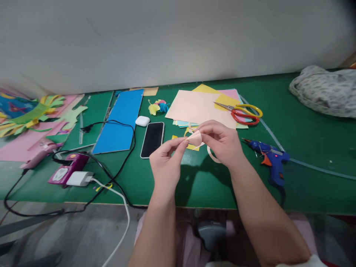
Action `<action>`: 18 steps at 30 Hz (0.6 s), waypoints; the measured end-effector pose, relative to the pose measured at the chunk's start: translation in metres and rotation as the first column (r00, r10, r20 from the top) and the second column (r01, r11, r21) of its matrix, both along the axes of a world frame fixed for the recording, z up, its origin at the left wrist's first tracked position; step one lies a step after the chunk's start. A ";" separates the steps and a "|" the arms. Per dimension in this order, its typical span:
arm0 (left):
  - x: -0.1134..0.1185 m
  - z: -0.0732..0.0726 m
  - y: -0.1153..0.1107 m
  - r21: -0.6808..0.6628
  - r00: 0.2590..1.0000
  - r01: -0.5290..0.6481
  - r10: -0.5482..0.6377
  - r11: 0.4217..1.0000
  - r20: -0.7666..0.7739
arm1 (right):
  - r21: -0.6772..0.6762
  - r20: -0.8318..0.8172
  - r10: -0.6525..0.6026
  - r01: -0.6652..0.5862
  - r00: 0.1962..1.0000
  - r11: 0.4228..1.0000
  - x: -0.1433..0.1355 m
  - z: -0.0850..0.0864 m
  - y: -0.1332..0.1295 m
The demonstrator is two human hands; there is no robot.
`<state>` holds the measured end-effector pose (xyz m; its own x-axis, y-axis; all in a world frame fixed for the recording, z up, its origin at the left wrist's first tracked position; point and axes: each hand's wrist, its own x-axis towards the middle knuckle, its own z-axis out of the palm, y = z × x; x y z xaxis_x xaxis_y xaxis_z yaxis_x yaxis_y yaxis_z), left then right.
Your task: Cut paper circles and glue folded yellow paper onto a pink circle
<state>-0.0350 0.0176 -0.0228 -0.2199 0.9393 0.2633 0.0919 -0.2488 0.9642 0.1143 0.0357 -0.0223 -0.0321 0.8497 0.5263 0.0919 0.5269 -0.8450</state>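
Note:
Between my two hands is a small pale peach paper piece (195, 138), curved like a petal or cone. My left hand (169, 159) pinches its left tip between thumb and fingers. On the other side, my right hand (219, 142) grips its right edge. A peach paper ring (213, 155) lies under my right hand, partly hidden by it. Yellow paper scraps (191, 145) are on the green table (194, 189) just behind and below the held piece. Stacked coloured sheets, a peach sheet (189, 105) on top, lie beyond my hands.
Red and yellow scissors (244, 113) rest on the sheets. A blue glue gun (271, 159) lies to the right, a phone (152, 140) and white case (142, 121) to the left. Further left are blue board (122, 120), cables, a purple power block (66, 170) and a pink glue gun (39, 152).

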 end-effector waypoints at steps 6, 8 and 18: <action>0.003 -0.001 -0.001 0.007 1.000 0.013 -0.013 1.000 -0.013 | 0.013 -0.024 -0.033 0.033 0.999 0.999 0.002 -0.001 0.001; 0.003 -0.001 0.000 -0.007 0.999 0.041 -0.041 0.999 -0.024 | 0.021 -0.027 -0.032 0.032 0.999 0.999 0.002 -0.002 0.001; 0.002 -0.003 0.001 -0.010 0.994 0.024 -0.025 1.000 -0.109 | 0.019 -0.013 0.007 -0.006 1.000 1.000 0.000 -0.001 0.001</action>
